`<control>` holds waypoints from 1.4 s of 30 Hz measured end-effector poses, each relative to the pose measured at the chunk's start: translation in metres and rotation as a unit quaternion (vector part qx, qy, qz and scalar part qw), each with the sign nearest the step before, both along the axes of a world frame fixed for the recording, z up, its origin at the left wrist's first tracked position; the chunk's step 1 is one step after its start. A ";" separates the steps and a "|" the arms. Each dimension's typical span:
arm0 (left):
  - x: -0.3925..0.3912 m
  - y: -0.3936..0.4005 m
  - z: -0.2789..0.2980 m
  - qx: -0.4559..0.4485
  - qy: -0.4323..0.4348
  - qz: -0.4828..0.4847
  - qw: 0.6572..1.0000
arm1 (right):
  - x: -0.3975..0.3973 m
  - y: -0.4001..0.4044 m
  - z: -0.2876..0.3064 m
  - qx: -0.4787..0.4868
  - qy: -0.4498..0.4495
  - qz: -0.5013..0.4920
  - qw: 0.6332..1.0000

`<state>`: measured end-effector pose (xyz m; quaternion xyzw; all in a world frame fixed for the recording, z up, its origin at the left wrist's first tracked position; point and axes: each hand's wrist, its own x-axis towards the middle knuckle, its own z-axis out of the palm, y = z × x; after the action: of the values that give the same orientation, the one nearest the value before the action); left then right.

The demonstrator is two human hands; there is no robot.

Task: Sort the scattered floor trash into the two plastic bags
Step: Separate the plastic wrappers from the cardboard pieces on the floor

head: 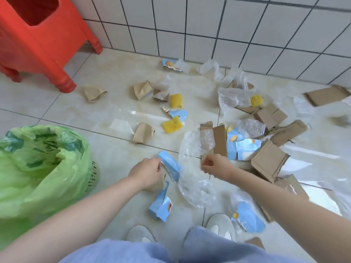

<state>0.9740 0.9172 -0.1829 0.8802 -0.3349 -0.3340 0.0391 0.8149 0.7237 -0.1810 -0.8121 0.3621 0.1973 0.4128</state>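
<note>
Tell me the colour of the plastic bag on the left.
The plastic bag is translucent light green with darker green printing, seen in the head view.

A red plastic stool point(36, 40) stands at the upper left, its legs on the beige tiled floor point(106, 73), close to the white tiled wall point(209, 25) with dark grout lines. At the bottom edge, two pale shoes point(221, 225) rest on the floor beneath light blue trouser legs point(209, 245).

left hand point(147, 172) pinching, right hand point(215, 166) pinching
</note>
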 end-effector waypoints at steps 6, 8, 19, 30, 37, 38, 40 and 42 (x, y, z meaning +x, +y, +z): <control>-0.045 0.024 -0.020 0.062 0.001 -0.035 0.997 | -0.037 0.032 -0.023 -0.040 0.022 0.061 0.997; -0.052 0.027 -0.029 0.075 -0.005 -0.038 0.996 | -0.044 0.038 -0.033 -0.079 0.036 0.094 0.992; -0.080 0.029 -0.064 0.091 -0.061 -0.111 0.988 | -0.043 0.066 -0.071 -0.199 0.043 0.180 0.962; -0.077 0.035 -0.081 0.023 0.039 -0.047 0.998 | -0.049 0.066 -0.090 -0.201 0.032 0.167 0.965; -0.074 0.028 -0.077 -0.054 0.069 -0.001 0.996 | -0.054 0.051 -0.073 -0.179 -0.010 0.072 0.981; -0.072 0.025 -0.073 -0.068 0.066 0.003 0.995 | -0.053 0.048 -0.070 -0.184 -0.017 0.068 0.980; -0.066 0.018 -0.064 -0.095 0.048 -0.002 0.994 | -0.050 0.041 -0.064 -0.201 -0.035 0.070 0.976; -0.059 0.010 -0.057 -0.109 0.034 -0.029 0.993 | -0.044 0.031 -0.057 -0.228 -0.047 0.092 0.968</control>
<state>0.9146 0.9271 -0.2402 0.8488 -0.3929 -0.3265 0.1366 0.7710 0.7548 -0.2382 -0.9229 0.3014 0.1088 0.2134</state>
